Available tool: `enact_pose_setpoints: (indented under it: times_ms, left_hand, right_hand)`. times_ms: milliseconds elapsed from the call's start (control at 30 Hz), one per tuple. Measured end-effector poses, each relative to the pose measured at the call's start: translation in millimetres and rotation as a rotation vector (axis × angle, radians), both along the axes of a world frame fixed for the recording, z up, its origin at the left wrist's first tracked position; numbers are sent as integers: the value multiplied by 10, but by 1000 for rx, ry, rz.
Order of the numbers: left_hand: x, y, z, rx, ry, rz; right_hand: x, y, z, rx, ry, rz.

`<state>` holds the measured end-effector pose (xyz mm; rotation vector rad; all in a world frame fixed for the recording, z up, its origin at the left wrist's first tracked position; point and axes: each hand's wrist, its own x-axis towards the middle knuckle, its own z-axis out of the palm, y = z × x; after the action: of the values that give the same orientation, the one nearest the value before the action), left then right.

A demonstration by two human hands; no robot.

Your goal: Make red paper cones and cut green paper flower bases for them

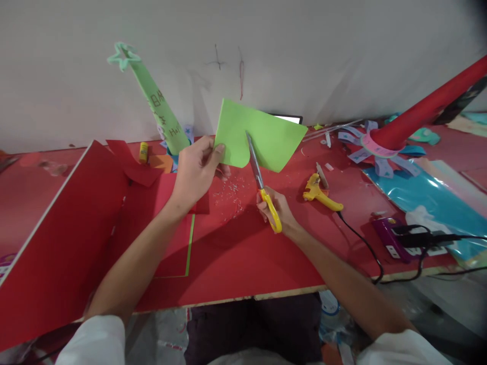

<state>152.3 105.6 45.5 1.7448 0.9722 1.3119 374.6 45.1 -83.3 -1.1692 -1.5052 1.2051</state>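
A: Where is the green sheet (268, 134) held?
B: In mid-air above the red desk (236, 279), near the wall. Its lower left edge is pinched between the thumb and fingers of the left hand (198, 165).

A: And the right hand (277, 205)?
B: The yellow handles of the scissors (259, 181) are gripped by it. The blades are laid across the sheet's lower edge, beside a curved cut; how far they are parted cannot be told.

A: How might the sheet be expected to handle?
B: It is judged light and thin, stiff enough to be kept fairly flat from one side, yet easily creased if squeezed. It is probably best held by the margin, as is done here, with the fingers kept clear of the blades. The free right side may sag or swing.

A: And the scissors?
B: They are judged rigid and firm in the grip, heavier than the sheet, and safely held only by the handles.

A: Are any containers seen?
B: A glossy blue plastic packet (405, 195) is laid at the right; its contents cannot be made out. A small yellow tube (143, 152) is stood at the back left, its inside hidden. A large red board (57, 243) is propped at a slant on the left; whether it is part of a box cannot be told.
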Motion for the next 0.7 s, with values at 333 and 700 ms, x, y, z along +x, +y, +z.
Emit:
enact_pose_setpoints:
  times_ms: [333,700]
  left_hand:
    - [-6,-1,-4,11,137,-25]
    - [-53,22,13,97,103,81]
  right_hand:
    - [-39,13,-5,-13,84,-14]
    - [-6,27,-35,14,-47,-27]
